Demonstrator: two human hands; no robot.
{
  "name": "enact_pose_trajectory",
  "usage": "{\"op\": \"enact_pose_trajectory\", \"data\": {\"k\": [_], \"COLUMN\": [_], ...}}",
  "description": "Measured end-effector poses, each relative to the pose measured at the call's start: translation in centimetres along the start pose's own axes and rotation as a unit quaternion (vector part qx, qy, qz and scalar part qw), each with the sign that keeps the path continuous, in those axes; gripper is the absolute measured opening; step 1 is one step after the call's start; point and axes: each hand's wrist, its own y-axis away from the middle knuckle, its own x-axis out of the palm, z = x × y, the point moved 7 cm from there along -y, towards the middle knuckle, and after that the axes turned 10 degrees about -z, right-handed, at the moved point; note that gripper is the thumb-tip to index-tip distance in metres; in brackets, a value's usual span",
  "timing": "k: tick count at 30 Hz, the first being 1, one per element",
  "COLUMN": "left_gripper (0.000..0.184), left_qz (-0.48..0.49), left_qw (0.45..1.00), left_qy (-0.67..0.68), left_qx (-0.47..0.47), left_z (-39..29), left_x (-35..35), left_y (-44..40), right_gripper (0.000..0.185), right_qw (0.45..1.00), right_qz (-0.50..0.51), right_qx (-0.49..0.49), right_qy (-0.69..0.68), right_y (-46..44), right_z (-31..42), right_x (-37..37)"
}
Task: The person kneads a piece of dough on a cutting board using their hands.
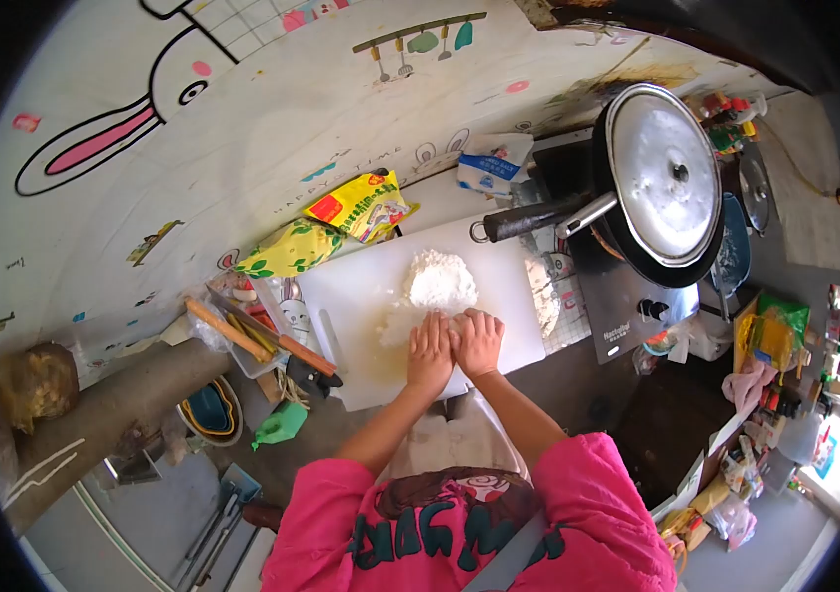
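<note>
A white cutting board lies on the counter with a mound of white flour on it and a thin scatter of flour below the mound. My left hand and my right hand rest side by side at the near edge of the flour, palms down, thumbs close together. The fingers of both hands point forward and lie close together at the flour's edge. Whether anything is under the palms is hidden.
A lidded pan sits on the cooktop at right, its handle reaching over the board's corner. Behind the board are a yellow packet and a leaf-patterned packet. A knife and a bin of utensils stand left.
</note>
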Motion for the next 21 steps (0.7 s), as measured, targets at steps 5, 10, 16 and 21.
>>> {"op": "enact_pose_trajectory", "data": {"k": [5, 10, 16, 21], "left_gripper": [0.045, 0.046, 0.052, 0.067], "left_qz": [0.015, 0.010, 0.019, 0.034], "left_qw": [0.999, 0.996, 0.999, 0.978], "left_qy": [-0.048, -0.085, -0.043, 0.206], "left_qx": [0.004, 0.024, 0.019, -0.028], "left_z": [0.6, 0.7, 0.8, 3.5], "left_x": [1.2, 1.8, 2.2, 0.0], "left_y": [-1.8, -3.2, -3.8, -3.7], "right_gripper": [0.026, 0.027, 0.029, 0.024], "right_qw": [1.000, 1.000, 0.998, 0.982], "right_qz": [0.011, 0.011, 0.028, 0.022], "right_qx": [0.002, 0.026, 0.062, 0.119], "right_qy": [0.003, -0.001, 0.008, -0.148], "right_y": [-1.6, -2.9, -3.8, -4.2], "right_z": [-1.2, -1.8, -2.3, -3.8], "right_x": [1.8, 2.2, 2.1, -0.7]}}
